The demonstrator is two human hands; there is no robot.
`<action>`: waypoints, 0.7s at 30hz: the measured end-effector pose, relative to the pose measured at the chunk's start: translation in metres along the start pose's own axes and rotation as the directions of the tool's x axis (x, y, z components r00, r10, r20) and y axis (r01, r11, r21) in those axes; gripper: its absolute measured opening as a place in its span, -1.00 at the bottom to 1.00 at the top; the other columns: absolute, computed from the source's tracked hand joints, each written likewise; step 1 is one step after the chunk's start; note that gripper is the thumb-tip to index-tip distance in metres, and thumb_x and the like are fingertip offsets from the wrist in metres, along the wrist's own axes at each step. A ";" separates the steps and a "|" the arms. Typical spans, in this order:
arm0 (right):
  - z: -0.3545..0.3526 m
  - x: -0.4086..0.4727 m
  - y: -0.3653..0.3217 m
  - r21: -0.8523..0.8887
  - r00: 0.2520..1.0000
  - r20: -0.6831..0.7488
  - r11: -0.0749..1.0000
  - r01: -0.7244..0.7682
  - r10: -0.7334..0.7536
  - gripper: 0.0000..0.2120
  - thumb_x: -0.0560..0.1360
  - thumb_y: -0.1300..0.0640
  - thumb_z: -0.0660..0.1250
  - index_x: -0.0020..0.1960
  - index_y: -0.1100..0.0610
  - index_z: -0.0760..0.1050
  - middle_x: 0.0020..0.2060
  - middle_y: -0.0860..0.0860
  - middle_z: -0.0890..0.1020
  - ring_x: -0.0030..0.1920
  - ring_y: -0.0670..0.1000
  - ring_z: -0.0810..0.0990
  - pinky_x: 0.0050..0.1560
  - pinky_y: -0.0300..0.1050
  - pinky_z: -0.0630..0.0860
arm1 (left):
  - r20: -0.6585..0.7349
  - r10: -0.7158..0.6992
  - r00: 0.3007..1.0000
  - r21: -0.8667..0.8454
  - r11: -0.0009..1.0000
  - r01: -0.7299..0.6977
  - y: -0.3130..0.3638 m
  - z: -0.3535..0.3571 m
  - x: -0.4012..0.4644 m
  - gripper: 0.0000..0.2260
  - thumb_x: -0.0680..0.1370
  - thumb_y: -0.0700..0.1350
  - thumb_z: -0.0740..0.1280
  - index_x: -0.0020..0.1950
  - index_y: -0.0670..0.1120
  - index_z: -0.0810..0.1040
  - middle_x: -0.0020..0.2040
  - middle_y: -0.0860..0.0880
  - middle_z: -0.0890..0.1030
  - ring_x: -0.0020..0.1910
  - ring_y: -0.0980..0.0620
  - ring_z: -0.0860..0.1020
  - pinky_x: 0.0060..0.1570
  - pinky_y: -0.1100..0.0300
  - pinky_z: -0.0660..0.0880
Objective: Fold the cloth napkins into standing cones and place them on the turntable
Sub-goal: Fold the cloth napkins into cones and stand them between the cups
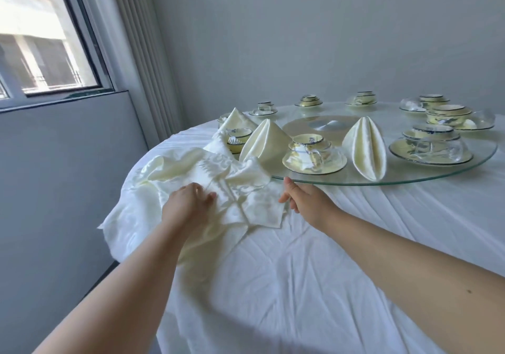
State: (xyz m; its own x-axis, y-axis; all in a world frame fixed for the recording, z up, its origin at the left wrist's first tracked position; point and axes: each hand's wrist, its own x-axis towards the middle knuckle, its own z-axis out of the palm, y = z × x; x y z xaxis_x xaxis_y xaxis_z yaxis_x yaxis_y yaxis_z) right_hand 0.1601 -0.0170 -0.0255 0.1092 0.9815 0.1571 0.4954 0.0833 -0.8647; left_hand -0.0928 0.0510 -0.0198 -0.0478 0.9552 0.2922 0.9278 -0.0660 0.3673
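A loose heap of cream patterned napkins (213,187) lies on the white tablecloth at the table's left edge. My left hand (188,203) lies on top of the heap, fingers curled into the cloth. My right hand (303,197) hovers just right of the heap, below the rim of the glass turntable (410,177), fingers loosely bent and holding nothing. Two folded napkins stand on the turntable: a cone (266,141) at its left and a pleated one (364,148) near its front. A third folded napkin (236,119) stands behind the cone.
Yellow blue-rimmed saucers with cups, such as the set (314,152), and stacked bowls and glass dishes (437,135) sit on and around the turntable. A window and wall stand close on the left. White tablecloth (314,271) spreads in front of me.
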 end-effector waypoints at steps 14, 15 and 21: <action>0.002 -0.004 -0.035 0.311 0.998 -0.020 0.949 -0.048 0.057 -0.55 0.63 -0.10 0.09 -0.08 0.23 0.56 -0.35 0.05 0.49 -0.35 -0.02 0.46 -0.33 -0.22 0.40 | -0.135 -0.111 0.985 -0.719 0.695 -0.020 0.048 -0.035 -0.027 -0.71 0.49 0.10 0.40 -0.29 -0.09 0.66 -0.38 -0.13 0.63 -0.43 -0.01 0.48 -0.28 0.12 0.44; 0.002 -0.004 -0.042 0.357 0.997 -0.031 0.933 -0.049 0.064 -0.53 0.63 -0.12 0.07 -0.04 0.23 0.56 -0.33 0.05 0.50 -0.34 -0.03 0.47 -0.30 -0.21 0.41 | -0.132 -0.065 0.989 -0.736 0.675 -0.054 0.057 -0.036 -0.034 -0.71 0.48 0.10 0.41 -0.28 -0.09 0.67 -0.36 -0.16 0.64 -0.44 0.01 0.46 -0.31 0.14 0.42; -0.015 -0.018 -0.069 0.610 0.982 0.043 0.773 -0.172 0.184 -0.43 0.51 -0.33 0.14 -0.01 0.19 0.55 -0.20 0.08 0.60 -0.24 0.01 0.56 -0.24 -0.13 0.50 | -0.072 0.313 0.947 -0.703 0.657 -0.271 0.099 -0.031 -0.074 -0.59 0.48 0.14 0.39 -0.24 -0.23 0.64 -0.36 -0.29 0.57 -0.45 0.05 0.37 -0.39 0.10 0.38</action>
State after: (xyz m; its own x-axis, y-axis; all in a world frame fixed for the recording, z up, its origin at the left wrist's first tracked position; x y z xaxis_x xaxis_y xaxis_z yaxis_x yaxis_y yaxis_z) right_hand 0.1368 -0.0432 0.0379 0.1611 0.9866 -0.0259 -0.1614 0.0005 -0.9869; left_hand -0.0095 -0.0347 0.0223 0.2186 0.8632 0.4550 0.3623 -0.5048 0.7835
